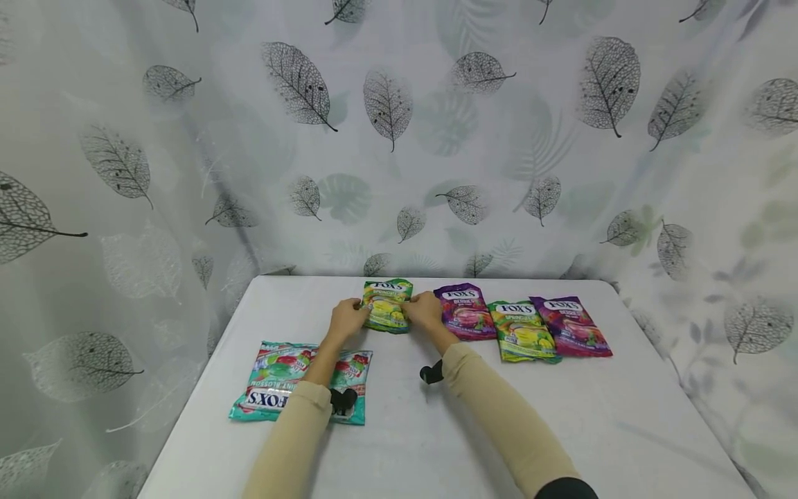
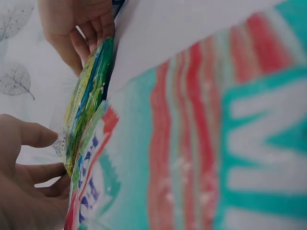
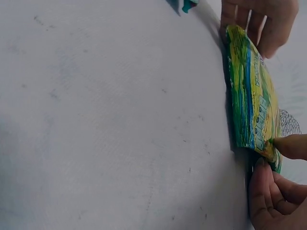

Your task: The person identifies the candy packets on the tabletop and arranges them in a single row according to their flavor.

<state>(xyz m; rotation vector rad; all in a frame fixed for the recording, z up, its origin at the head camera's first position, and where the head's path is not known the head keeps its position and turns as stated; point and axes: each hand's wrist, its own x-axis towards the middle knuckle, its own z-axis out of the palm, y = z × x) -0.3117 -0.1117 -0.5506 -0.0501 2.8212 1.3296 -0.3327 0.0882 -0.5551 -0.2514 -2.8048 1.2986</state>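
Nearest, at left, teal packaging (image 1: 264,381) lies beneath the left forearm. Farther off to the right, a second green packet (image 1: 522,331) sits between two purple ones (image 1: 464,313). And at far centre, the green-and-yellow packet (image 1: 388,296)! Left hand (image 1: 348,320) curls round its left edge, right hand (image 1: 427,311) pinches its right.

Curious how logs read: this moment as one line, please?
left hand: touches yellow-green bag, left edge; right hand: pinches right edge; rightward: two purple bags, another yellow-green bag; below left forearm: teal packaging
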